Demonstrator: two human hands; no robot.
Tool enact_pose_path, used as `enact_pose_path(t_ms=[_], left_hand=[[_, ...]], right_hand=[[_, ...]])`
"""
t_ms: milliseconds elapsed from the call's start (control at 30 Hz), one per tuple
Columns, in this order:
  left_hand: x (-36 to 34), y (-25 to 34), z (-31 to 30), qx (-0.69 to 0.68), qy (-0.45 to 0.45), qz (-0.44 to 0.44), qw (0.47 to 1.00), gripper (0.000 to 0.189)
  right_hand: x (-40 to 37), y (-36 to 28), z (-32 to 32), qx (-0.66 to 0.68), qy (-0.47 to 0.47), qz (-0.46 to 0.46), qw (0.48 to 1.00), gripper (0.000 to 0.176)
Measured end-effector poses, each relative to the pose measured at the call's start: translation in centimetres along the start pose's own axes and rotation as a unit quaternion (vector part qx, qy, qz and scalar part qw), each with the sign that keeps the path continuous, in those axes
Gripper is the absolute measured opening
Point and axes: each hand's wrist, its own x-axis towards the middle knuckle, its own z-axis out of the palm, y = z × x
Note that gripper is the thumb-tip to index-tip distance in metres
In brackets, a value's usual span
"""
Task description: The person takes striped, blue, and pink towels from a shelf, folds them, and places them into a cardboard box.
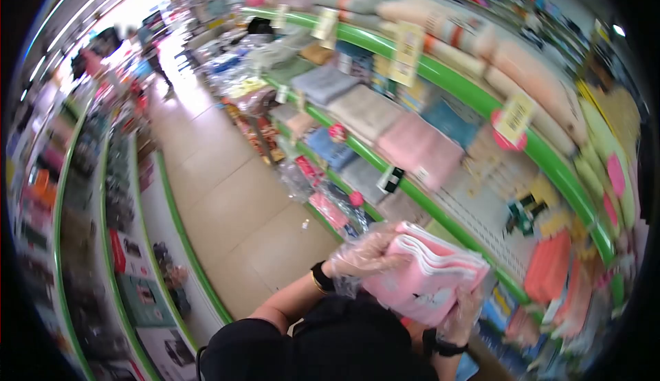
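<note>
A folded pink towel with white edges and a small dark motif is held up in front of my body, between both hands. My left hand, in a clear plastic glove, grips its upper left side. At the lower right edge, my right hand, gloved the same way, is closed on the towel. Just beyond it runs the green-edged shelf, where a pink towel stack, a beige towel stack and a grey towel stack lie side by side.
Rolled peach-coloured textiles fill the top shelf, with price tags along its green rim. Coral folded cloths sit at the right. A tiled aisle runs away at the left, past another shelf. A person stands far down the aisle.
</note>
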Motion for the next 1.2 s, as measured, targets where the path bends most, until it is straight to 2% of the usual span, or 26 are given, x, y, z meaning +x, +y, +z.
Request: enact_pose_path(t_ms=[100, 167, 233, 267, 300, 367, 400, 467, 567, 700, 733, 800, 867, 900, 933, 967, 1033, 1067, 1133, 1200], left_hand=[[-0.3, -0.6, 0.0, -0.019, 0.025, 0.043, 0.999, 0.044], [-1.1, 0.1, 0.4, 0.041, 0.085, 0.069, 0.993, 0.036], [-2.0, 1.0, 0.2, 0.062, 0.095, 0.051, 0.992, 0.037], [-2.3, 0.1, 0.3, 0.099, 0.096, 0.044, 0.989, 0.038], [-2.4, -0.3, 0.4, 0.136, 0.094, 0.041, 0.985, 0.040], [-2.5, -0.3, 0.1, 0.133, 0.066, 0.020, 0.989, 0.044], [-2.5, -0.9, 0.2, 0.145, 0.071, 0.035, 0.986, 0.045], [-2.7, -2.1, 0.8, 0.153, 0.071, 0.051, 0.984, 0.046], [-2.3, -0.4, 0.8, 0.164, 0.053, 0.056, 0.984, 0.042], [0.2, 2.1, 0.9, 0.039, -0.027, 0.074, 0.996, 0.034], [0.6, 2.0, 1.3, 0.050, -0.011, 0.053, 0.997, 0.033], [1.3, 0.7, 2.5, 0.076, 0.014, 0.022, 0.997, 0.032], [2.1, -0.8, 3.4, 0.069, -0.004, 0.031, 0.997, 0.032], [2.4, -1.3, 4.1, 0.074, -0.003, 0.035, 0.997, 0.033], [2.5, -1.4, 4.9, 0.057, 0.016, 0.025, 0.998, 0.036], [2.7, -1.0, 5.6, 0.040, 0.030, 0.014, 0.999, 0.039], [3.7, 0.7, 6.8, 0.034, 0.032, 0.035, 0.998, 0.034], [3.6, 0.1, 7.4, 0.015, -0.008, 0.038, 0.999, 0.034], [3.8, -1.3, 7.9, -0.033, 0.020, -0.027, 0.999, 0.030], [4.0, -1.1, 8.8, -0.057, 0.013, -0.039, 0.998, 0.029]], right_hand=[[0.0, 0.3, 2.1, 0.044, -0.032, -0.020, 0.998, 0.060], [0.3, -1.2, 4.4, 0.060, -0.081, -0.017, 0.995, 0.062], [-0.2, -2.5, 6.4, 0.056, -0.035, -0.009, 0.998, 0.067], [0.9, -2.7, 5.7, 0.030, -0.021, 0.094, 0.995, 0.073], [1.5, -2.0, 4.3, 0.028, -0.023, 0.095, 0.995, 0.073], [1.8, 0.3, 1.5, -0.104, -0.116, -0.055, 0.986, 0.074], [2.0, 0.7, 1.3, -0.104, -0.114, -0.057, 0.986, 0.074], [1.8, 1.0, 0.9, -0.044, -0.087, -0.053, 0.994, 0.074], [0.8, 0.4, 2.0, -0.020, -0.049, -0.033, 0.998, 0.072], [-0.1, 0.1, -0.3, -0.019, -0.050, -0.008, 0.999, 0.069], [-0.4, -0.1, -0.9, -0.016, -0.009, -0.028, 0.999, 0.057], [-0.9, -1.1, -1.6, -0.045, 0.041, -0.043, 0.997, 0.055], [-1.4, -1.2, -2.8, -0.075, 0.101, -0.076, 0.989, 0.050], [-1.9, -1.3, -2.4, -0.016, 0.145, -0.082, 0.986, 0.048], [-2.3, -2.4, -2.0, -0.023, 0.170, -0.065, 0.983, 0.046], [-2.5, -0.5, -5.7, -0.157, 0.168, -0.117, 0.966, 0.042], [-2.9, -2.5, -5.1, -0.196, 0.150, -0.154, 0.957, 0.036], [-3.3, -3.6, -4.6, -0.204, 0.162, -0.158, 0.953, 0.028], [-3.9, -4.0, -5.0, -0.246, 0.198, -0.137, 0.939, 0.025], [-4.2, -4.0, -4.9, -0.279, 0.209, -0.109, 0.931, 0.022]])
